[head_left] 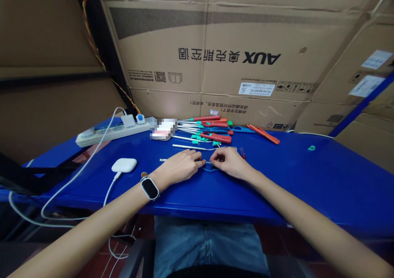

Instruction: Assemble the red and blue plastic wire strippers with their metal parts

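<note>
My left hand [181,165] rests low over the blue table, its fingers closed on a slim metal tube [163,160] whose end sticks out to the left. Close by on the right, the fingertips of my right hand [230,163] pinch together at the tube's other end, where a thin wire [210,170] loops below. Whatever exact part lies in that pinch is too small to tell. Just beyond the hands lies another metal tube [188,147] with thin wires at its right end. Behind it is a pile of long-nosed lighters with red handles [215,137] and green parts.
A blurred phone-like object [163,129] lies left of the pile. A white power strip [113,134] and a white earbud case [124,165] with a cable are at left. An orange-red handle piece [263,134] lies at right. Cardboard [221,35] walls the back.
</note>
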{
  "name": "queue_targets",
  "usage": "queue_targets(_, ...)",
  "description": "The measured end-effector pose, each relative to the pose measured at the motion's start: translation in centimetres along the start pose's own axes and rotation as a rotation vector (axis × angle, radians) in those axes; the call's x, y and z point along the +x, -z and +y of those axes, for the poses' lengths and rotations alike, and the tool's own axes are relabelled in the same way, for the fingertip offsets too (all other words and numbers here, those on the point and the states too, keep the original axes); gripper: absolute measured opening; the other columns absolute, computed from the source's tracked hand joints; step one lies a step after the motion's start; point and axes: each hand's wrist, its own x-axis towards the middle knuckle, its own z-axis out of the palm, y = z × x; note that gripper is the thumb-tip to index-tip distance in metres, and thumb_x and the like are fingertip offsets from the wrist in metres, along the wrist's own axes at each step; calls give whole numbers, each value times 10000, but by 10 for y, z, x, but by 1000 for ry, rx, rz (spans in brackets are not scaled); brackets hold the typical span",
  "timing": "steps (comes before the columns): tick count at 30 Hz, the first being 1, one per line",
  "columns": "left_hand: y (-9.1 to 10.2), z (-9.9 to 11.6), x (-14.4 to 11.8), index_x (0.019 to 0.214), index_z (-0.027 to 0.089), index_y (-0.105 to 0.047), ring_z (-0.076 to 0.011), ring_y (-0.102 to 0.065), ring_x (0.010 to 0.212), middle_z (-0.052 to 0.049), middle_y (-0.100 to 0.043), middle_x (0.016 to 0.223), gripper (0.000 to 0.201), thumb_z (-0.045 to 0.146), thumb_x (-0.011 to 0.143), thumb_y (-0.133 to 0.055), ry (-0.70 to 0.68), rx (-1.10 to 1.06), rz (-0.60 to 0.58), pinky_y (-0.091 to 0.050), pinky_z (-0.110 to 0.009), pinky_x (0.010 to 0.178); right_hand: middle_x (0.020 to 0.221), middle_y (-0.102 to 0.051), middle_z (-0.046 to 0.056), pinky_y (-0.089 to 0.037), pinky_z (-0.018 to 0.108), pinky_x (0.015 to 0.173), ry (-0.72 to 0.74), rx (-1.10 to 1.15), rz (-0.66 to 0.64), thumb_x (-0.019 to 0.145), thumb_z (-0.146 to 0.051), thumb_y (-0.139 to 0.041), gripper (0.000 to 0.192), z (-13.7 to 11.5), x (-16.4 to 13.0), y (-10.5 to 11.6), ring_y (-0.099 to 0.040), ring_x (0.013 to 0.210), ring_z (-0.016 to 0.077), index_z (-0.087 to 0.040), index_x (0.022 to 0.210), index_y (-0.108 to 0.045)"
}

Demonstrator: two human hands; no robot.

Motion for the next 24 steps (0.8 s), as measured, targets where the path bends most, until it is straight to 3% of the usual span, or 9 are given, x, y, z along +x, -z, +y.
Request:
queue_targets(5,-6,4,-6,1286,149,-597,-219,-620,906,-101,-624,1044,345,169,960,-487,37,12,26,-494,-360,834,753,-701,32,-446,245,629,30,-44,46,714,-114,-578,136,0,-3,-1,-595,662,135,-154,753,-702)
queue_targets(14,-5,5,-7,1234,161,-601,-227,-627,969,-107,-652,1118,305,124,965,-462,12,16,16,-486,-356,839,682,-636,2,-450,231,601,41,71,88,722,-109,-535,160,4,-3,-5,-572,604,119,-164,827,-643)
queue_targets(21,-3,4,-4,1124,182,-618,-191,-611,969,-64,-641,1103,263,118,928,-455,121,-238,69,-489,-308,843,695,-640,-11,-451,235,647,71,66,91,679,-59,-518,260,7,-4,-7,-573,635,119,-169,886,-632)
queue_targets(24,-4,5,-3,1115,180,-613,-203,-602,973,-68,-638,1101,249,140,936,-444,136,-217,64,-483,-328,857,697,-643,-15,-453,232,655,76,89,89,678,-55,-514,295,9,-3,-7,-575,637,118,-164,924,-635)
